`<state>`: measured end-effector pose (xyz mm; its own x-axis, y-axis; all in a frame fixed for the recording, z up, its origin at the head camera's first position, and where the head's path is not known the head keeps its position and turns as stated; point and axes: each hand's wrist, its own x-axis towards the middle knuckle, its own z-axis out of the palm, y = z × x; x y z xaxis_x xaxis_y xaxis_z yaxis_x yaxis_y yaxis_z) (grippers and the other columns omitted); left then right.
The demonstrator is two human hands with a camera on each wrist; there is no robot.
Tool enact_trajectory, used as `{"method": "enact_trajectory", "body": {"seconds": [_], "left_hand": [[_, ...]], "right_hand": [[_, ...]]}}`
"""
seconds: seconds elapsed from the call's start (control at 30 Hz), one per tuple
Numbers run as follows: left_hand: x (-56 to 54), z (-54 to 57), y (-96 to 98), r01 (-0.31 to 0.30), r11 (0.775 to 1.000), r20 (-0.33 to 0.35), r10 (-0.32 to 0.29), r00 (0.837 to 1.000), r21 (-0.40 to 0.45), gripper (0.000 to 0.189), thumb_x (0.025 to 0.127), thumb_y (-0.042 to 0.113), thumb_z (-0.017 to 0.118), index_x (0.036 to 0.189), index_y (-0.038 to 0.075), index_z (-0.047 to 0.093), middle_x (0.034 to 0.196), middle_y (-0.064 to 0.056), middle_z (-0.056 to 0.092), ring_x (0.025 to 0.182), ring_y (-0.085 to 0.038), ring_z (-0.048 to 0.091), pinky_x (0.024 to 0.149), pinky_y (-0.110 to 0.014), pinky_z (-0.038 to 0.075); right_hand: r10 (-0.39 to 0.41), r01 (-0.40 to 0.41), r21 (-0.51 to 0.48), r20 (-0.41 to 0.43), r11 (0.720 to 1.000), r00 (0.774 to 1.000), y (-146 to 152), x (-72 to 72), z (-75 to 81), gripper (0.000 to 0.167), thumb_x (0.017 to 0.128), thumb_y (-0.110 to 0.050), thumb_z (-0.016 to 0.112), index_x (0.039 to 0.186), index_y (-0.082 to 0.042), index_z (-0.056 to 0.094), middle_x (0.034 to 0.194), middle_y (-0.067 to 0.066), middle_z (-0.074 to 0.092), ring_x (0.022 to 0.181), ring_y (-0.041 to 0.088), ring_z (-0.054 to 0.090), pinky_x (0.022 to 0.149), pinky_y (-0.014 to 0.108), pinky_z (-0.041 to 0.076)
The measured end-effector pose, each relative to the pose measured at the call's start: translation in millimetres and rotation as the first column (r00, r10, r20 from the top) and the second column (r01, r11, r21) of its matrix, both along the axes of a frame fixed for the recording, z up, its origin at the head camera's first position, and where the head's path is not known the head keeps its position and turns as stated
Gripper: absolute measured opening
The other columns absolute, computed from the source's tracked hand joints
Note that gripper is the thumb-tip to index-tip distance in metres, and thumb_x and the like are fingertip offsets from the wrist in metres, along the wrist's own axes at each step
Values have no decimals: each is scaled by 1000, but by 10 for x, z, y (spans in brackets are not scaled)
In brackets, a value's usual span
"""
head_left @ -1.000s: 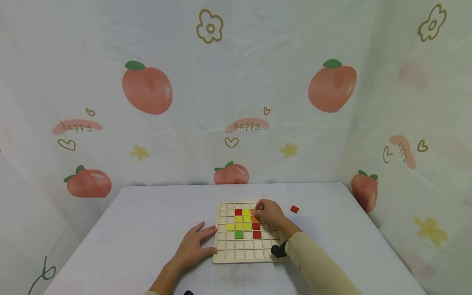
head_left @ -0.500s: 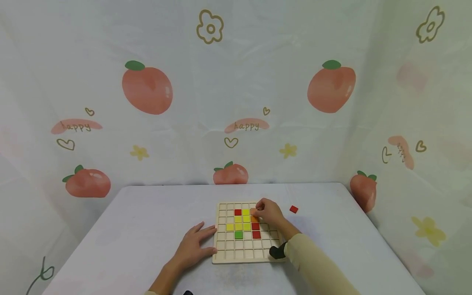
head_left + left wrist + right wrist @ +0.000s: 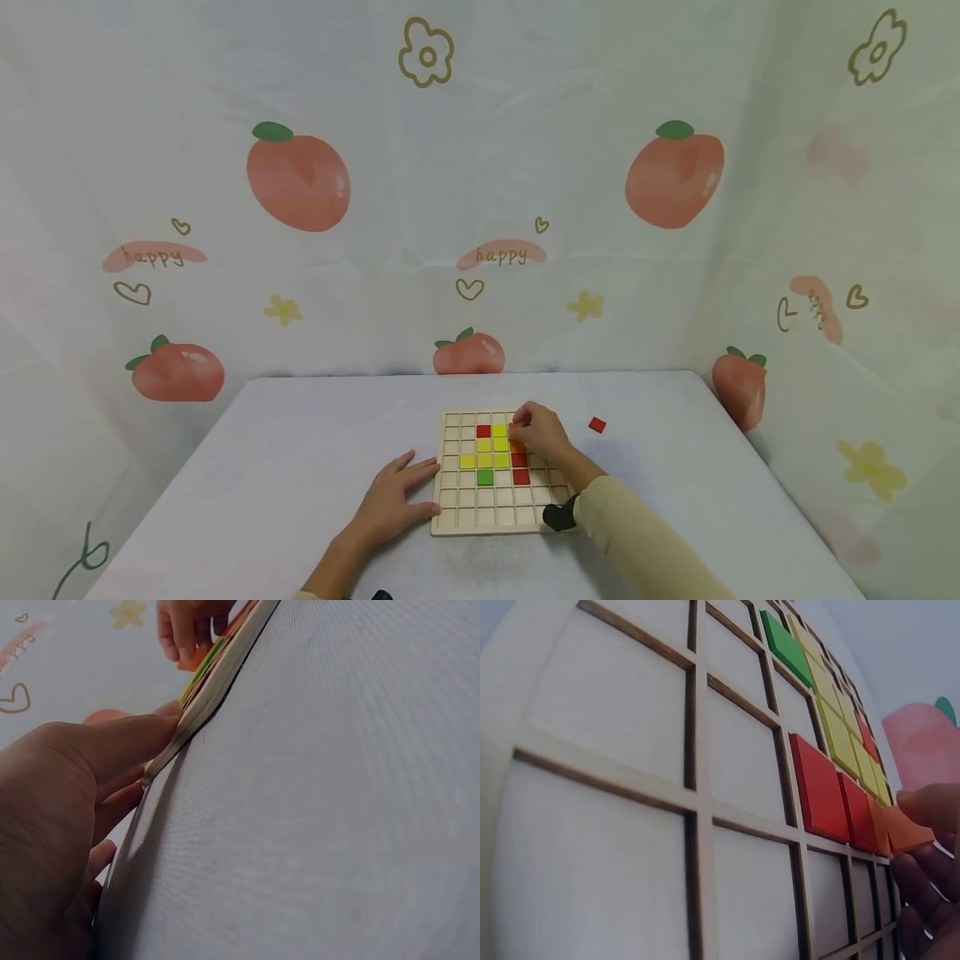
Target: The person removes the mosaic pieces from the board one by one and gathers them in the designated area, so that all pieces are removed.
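A wooden grid board (image 3: 476,521) lies on the table with coloured square tiles in its cells. My right hand (image 3: 542,432) is over its far right part and pinches an orange tile (image 3: 907,829) between thumb and fingers. In the right wrist view this tile stands tilted beside a second orange tile (image 3: 881,825) seated in the grid. Two red tiles (image 3: 821,791) sit in line with it, next to a block of yellow tiles (image 3: 484,460) and a green tile (image 3: 485,477). My left hand (image 3: 390,500) rests with fingers spread, thumb (image 3: 142,739) and fingertips at the board's left edge.
One loose red tile (image 3: 597,425) lies on the white table (image 3: 315,450) to the right of the board. Another red tile (image 3: 483,431) sits in the grid's far rows. A printed curtain (image 3: 480,167) hangs behind the table and along its sides.
My right hand has shifted slightly left with the orange tile, which looks more tilted and more covered by the fingers. The left hand has stayed at the board's edge.
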<state>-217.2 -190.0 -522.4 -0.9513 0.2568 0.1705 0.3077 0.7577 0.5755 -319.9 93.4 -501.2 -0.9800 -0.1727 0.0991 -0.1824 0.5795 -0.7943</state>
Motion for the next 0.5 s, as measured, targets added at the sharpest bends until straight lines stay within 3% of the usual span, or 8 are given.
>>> {"method": "enact_trajectory", "body": {"seconds": [0.5], "left_hand": [[-13,-20,-20,16,1000,-21,-16,1000,2,65,76,52,75,130,18,64,135,5,58,137,-36,36,106,-63,27]], "right_hand": [[76,-75,59,-16,995,997,24,5,64,16,86,-6,72,99,-8,63,84,1,58,78,19,53,70,31,52]]}}
